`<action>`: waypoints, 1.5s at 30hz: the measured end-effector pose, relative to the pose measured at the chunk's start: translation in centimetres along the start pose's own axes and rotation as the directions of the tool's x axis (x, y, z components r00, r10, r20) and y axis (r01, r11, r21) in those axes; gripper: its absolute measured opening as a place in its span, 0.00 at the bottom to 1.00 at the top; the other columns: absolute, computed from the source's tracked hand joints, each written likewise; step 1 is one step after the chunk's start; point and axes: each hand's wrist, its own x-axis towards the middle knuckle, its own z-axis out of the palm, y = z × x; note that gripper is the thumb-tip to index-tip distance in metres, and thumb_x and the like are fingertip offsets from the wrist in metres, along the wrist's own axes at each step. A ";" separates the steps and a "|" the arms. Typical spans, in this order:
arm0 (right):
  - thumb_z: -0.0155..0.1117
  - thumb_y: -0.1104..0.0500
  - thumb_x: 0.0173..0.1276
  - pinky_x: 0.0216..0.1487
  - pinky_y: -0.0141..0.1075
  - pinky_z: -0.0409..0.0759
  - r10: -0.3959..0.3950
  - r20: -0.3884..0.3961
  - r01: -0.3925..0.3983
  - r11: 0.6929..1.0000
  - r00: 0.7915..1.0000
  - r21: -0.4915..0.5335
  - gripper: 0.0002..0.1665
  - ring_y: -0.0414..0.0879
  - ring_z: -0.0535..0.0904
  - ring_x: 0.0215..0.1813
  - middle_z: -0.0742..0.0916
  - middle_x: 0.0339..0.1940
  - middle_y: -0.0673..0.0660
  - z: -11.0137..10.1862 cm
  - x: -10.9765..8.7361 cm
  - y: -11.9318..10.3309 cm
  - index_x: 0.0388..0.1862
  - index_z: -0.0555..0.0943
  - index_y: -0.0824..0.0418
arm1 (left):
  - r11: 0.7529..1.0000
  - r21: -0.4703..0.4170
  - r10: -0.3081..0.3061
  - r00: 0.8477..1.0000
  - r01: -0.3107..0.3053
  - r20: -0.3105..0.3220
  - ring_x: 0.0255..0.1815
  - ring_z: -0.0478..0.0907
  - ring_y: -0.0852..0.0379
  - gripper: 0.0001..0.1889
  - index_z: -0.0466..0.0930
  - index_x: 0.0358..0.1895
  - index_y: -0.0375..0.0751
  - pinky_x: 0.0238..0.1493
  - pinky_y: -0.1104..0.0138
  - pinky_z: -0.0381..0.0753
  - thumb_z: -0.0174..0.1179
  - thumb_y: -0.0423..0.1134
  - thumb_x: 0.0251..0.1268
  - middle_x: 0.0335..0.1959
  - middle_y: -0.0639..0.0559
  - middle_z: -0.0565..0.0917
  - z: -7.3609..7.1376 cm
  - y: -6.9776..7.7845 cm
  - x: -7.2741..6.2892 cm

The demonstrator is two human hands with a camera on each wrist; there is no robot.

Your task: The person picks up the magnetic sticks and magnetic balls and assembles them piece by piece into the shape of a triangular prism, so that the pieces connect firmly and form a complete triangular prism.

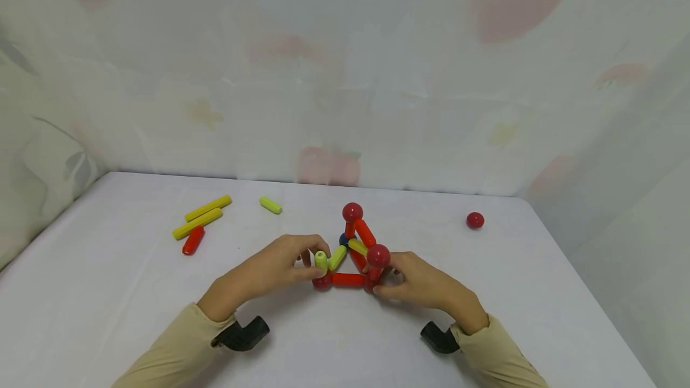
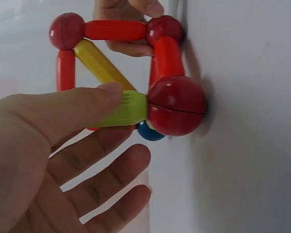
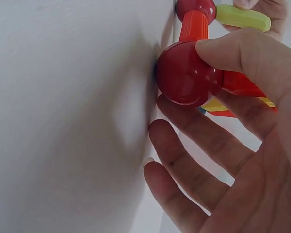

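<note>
A frame of rods and balls stands on the white table. My left hand (image 1: 283,262) pinches an upright light green rod (image 2: 128,108) between thumb and fingers; the rod rises from a red ball (image 2: 177,105) at the near left corner. With thumb and fingers, my right hand (image 1: 417,283) grips the red ball (image 3: 184,75) at the near right corner. A red rod (image 1: 347,280) joins these two balls. Behind them are a blue ball (image 1: 345,239), a slanting yellow rod (image 1: 357,247) and two raised red balls, the farther one (image 1: 353,212) and the nearer one (image 1: 378,255).
At the left lie two long yellow rods, one of them (image 1: 197,224) nearer, beside a short red rod (image 1: 193,240). A loose light green rod (image 1: 271,205) is farther back. Toward the right rests a single red ball (image 1: 475,220). A patterned cloth (image 1: 377,106) hangs behind the table.
</note>
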 end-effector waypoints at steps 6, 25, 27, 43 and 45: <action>0.70 0.56 0.64 0.50 0.35 0.80 -0.008 -0.001 0.008 1.000 1.000 -0.003 0.14 0.41 0.79 0.45 0.87 0.41 0.44 0.0 0.1 0.0 0.48 0.82 0.52 | 0.999 0.046 -0.016 0.999 0.015 0.038 0.33 0.75 0.63 0.08 0.79 0.43 0.50 0.34 0.72 0.77 0.67 0.40 0.64 0.30 0.63 0.80 0.7 -0.2 0.2; 0.70 0.57 0.64 0.50 0.36 0.80 -0.015 -0.010 0.015 1.000 1.000 -0.006 0.12 0.41 0.79 0.45 0.87 0.40 0.43 0.0 0.1 0.4 0.47 0.82 0.52 | 0.998 0.067 -0.023 0.999 0.021 0.039 0.33 0.73 0.62 0.09 0.78 0.42 0.48 0.35 0.73 0.76 0.67 0.40 0.63 0.34 0.60 0.77 1.3 -0.5 0.4; 0.70 0.57 0.64 0.51 0.36 0.80 -0.021 -0.016 0.021 1.000 1.000 -0.009 0.12 0.41 0.79 0.45 0.86 0.40 0.43 -0.1 0.2 0.6 0.47 0.82 0.51 | 0.999 0.049 -0.012 0.999 0.010 0.047 0.33 0.73 0.62 0.09 0.78 0.42 0.48 0.35 0.73 0.76 0.68 0.41 0.63 0.33 0.60 0.77 1.4 -0.7 0.4; 0.71 0.54 0.63 0.50 0.39 0.81 0.028 -0.047 -0.029 0.999 0.998 -0.017 0.20 0.46 0.80 0.50 0.86 0.47 0.47 -1.2 0.1 1.5 0.54 0.80 0.52 | 0.990 -0.129 -0.040 0.997 0.049 0.069 0.33 0.74 0.59 0.12 0.81 0.42 0.50 0.32 0.71 0.74 0.72 0.45 0.58 0.30 0.57 0.77 2.2 -2.7 0.8; 0.70 0.53 0.64 0.52 0.41 0.81 0.049 -0.070 -0.052 0.998 0.996 -0.035 0.22 0.46 0.79 0.52 0.85 0.49 0.48 -1.8 -0.1 1.8 0.56 0.79 0.53 | 0.989 -0.137 -0.038 0.997 0.047 0.066 0.32 0.74 0.59 0.12 0.81 0.42 0.49 0.32 0.71 0.74 0.72 0.45 0.58 0.30 0.57 0.77 2.3 -2.8 0.8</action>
